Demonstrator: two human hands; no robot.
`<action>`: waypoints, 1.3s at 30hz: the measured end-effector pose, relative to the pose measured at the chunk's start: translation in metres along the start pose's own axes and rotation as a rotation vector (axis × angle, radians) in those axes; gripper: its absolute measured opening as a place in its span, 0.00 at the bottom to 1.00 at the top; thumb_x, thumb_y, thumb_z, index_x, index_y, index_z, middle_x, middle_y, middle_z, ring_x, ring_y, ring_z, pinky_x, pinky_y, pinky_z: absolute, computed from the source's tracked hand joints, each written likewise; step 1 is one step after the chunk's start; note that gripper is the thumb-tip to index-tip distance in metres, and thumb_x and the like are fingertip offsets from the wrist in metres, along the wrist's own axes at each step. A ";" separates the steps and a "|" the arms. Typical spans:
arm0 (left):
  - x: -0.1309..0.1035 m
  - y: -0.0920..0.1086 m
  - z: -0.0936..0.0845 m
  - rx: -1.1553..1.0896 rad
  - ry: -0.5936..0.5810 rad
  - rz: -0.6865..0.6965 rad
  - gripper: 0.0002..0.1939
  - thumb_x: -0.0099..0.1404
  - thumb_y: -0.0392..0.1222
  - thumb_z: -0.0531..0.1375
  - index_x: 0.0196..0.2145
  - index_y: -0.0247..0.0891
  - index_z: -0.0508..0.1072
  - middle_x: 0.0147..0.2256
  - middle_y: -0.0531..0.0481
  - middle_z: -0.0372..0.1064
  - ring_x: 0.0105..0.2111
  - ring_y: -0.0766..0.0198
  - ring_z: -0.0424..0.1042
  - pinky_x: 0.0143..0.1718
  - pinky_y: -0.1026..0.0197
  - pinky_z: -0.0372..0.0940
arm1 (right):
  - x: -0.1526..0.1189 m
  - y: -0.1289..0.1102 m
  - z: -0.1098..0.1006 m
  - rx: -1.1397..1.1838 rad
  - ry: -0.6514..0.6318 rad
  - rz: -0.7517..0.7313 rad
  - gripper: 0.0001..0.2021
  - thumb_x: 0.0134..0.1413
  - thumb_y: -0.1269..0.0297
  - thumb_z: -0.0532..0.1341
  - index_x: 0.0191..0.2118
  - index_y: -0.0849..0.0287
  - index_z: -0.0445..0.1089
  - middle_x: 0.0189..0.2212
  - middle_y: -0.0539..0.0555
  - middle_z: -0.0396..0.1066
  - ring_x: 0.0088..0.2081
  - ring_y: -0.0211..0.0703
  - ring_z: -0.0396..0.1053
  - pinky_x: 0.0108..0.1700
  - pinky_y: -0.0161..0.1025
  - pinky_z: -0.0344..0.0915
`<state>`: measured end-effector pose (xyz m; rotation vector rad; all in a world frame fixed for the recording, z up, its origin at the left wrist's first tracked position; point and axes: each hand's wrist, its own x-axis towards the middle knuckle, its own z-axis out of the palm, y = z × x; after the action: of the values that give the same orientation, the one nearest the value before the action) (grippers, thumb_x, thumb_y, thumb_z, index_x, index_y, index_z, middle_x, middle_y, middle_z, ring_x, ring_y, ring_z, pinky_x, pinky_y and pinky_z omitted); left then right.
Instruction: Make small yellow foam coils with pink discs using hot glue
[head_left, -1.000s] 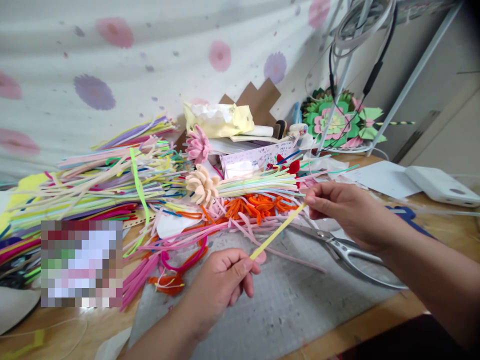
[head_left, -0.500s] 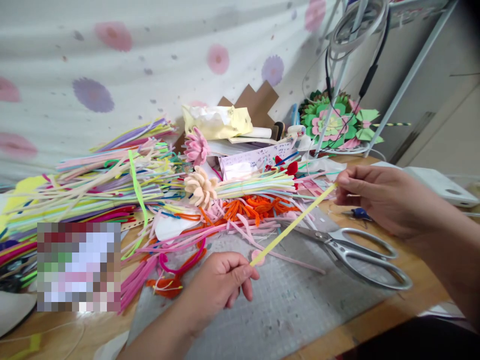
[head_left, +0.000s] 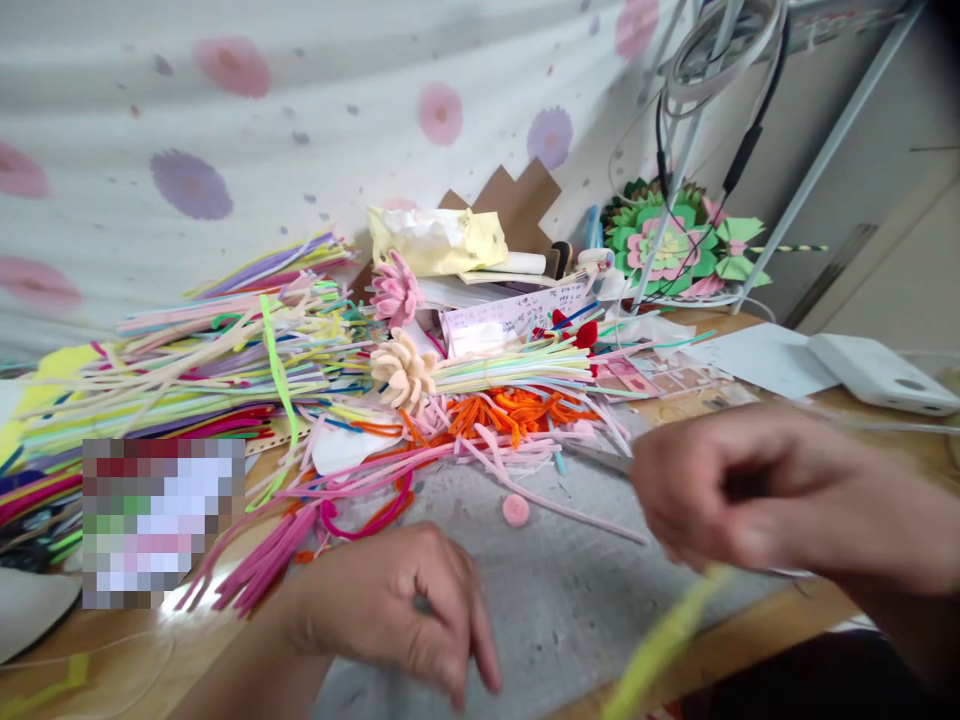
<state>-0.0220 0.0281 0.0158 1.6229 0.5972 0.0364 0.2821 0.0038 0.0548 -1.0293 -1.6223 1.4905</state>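
Observation:
My right hand [head_left: 739,490] is closed, blurred by motion, above the right side of the grey cutting mat [head_left: 555,600]. A yellow fuzzy strip [head_left: 667,640] hangs from beneath it, slanting down to the bottom edge. The same hand covers most of the scissors, whose blade [head_left: 600,456] shows at its left. My left hand [head_left: 420,610] hovers over the mat's left part, fingers loosely bent downward and partly apart, with nothing visible in them. Between the hands, a small pink disc [head_left: 516,510] lies on the mat near a pale pink strip [head_left: 585,522].
Bundles of coloured fuzzy strips [head_left: 187,370] cover the left and back. Among them stand a pink flower [head_left: 396,290] and a cream flower [head_left: 403,370]. Orange strips [head_left: 510,412] lie beyond the mat. A white device [head_left: 881,372] and green paper flower [head_left: 664,250] are at right.
The yellow strip was stretched between both hands; its left end has left my left hand. My right hand has moved down over the scissors, and my left hand has turned downward.

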 end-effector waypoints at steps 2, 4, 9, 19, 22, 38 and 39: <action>0.010 -0.006 0.004 0.044 0.330 0.005 0.18 0.59 0.57 0.61 0.29 0.40 0.82 0.32 0.42 0.79 0.35 0.51 0.76 0.39 0.54 0.66 | 0.017 0.005 0.009 -0.143 -0.166 0.046 0.12 0.49 0.57 0.66 0.24 0.58 0.68 0.21 0.48 0.63 0.24 0.35 0.58 0.27 0.34 0.56; 0.023 -0.013 0.014 0.024 0.502 0.039 0.17 0.61 0.55 0.60 0.39 0.41 0.79 0.40 0.45 0.78 0.41 0.52 0.73 0.43 0.54 0.64 | 0.032 0.012 0.020 -0.213 -0.184 0.091 0.08 0.52 0.64 0.63 0.26 0.59 0.66 0.21 0.46 0.60 0.24 0.33 0.56 0.26 0.32 0.53; 0.043 -0.017 0.046 -0.433 0.549 0.252 0.16 0.61 0.48 0.63 0.45 0.41 0.74 0.42 0.48 0.75 0.43 0.59 0.71 0.46 0.58 0.61 | 0.047 0.027 0.048 -0.165 -0.128 0.102 0.06 0.52 0.66 0.61 0.28 0.61 0.65 0.22 0.46 0.64 0.25 0.34 0.59 0.28 0.31 0.56; 0.039 -0.012 0.044 -0.646 0.810 0.139 0.09 0.57 0.41 0.64 0.23 0.36 0.71 0.17 0.57 0.65 0.20 0.70 0.62 0.25 0.66 0.57 | 0.066 0.038 0.047 -0.474 0.013 -0.010 0.08 0.56 0.64 0.57 0.30 0.59 0.70 0.23 0.48 0.67 0.25 0.36 0.63 0.27 0.31 0.58; 0.039 -0.009 0.039 -0.662 0.920 0.126 0.09 0.56 0.41 0.64 0.22 0.36 0.70 0.16 0.59 0.62 0.18 0.72 0.59 0.22 0.67 0.56 | 0.079 0.052 0.028 -0.824 0.084 -0.081 0.07 0.54 0.69 0.58 0.33 0.59 0.73 0.28 0.51 0.73 0.29 0.38 0.67 0.31 0.33 0.60; 0.037 -0.011 0.033 -0.666 0.943 0.022 0.12 0.52 0.43 0.66 0.22 0.36 0.68 0.14 0.62 0.54 0.13 0.77 0.45 0.14 0.72 0.39 | 0.079 0.060 0.027 -1.131 -0.030 -0.065 0.07 0.54 0.75 0.54 0.30 0.62 0.69 0.33 0.59 0.69 0.33 0.47 0.66 0.34 0.39 0.58; 0.038 -0.011 0.033 -0.655 0.950 0.026 0.12 0.53 0.43 0.66 0.22 0.36 0.68 0.14 0.62 0.55 0.13 0.77 0.46 0.14 0.72 0.40 | 0.076 0.055 0.026 -1.119 -0.020 -0.055 0.07 0.55 0.74 0.53 0.30 0.61 0.68 0.32 0.57 0.69 0.32 0.45 0.66 0.34 0.38 0.58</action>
<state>0.0185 0.0128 -0.0121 0.8952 1.1325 0.9637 0.2306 0.0612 -0.0042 -1.4809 -2.5191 0.4446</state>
